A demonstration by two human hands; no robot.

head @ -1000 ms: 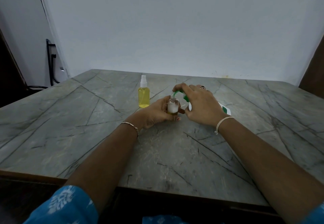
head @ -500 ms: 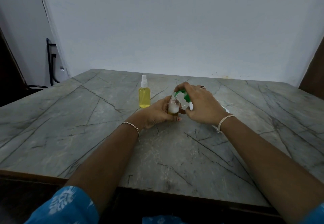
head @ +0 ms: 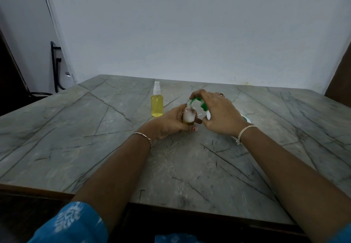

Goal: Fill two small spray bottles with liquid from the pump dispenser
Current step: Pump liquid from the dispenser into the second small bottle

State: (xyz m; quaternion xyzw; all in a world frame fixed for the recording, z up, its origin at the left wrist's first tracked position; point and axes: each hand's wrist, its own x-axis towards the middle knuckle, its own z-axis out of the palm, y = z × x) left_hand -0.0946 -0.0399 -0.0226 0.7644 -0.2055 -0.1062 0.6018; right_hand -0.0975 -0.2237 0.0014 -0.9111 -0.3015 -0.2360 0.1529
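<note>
Item 1: small clear plastic bottle, uncapped (head: pixel 189 115), upright near table centre; white foam above a thin amber layer. The left hand (head: pixel 171 123) grasps it, fingers wrapped round its body.

Item 2: white pump dispenser with green pump head (head: pixel 199 103), just right of the uncapped bottle, green spout tip at the bottle's mouth. The right hand (head: pixel 218 113) clasps the head from above, fingers curled over it; the body is mostly hidden.

Item 3: small clear spray bottle of yellow liquid, white spray cap (head: pixel 157 102), upright, near the left hand, not touching it.

Item 4: grey veined stone-look table (head: pixel 76 138), bearing all items.

Item 5: thin chain bracelet (head: pixel 142 136), left wrist; white thread band (head: pixel 245 131), right wrist.
</note>
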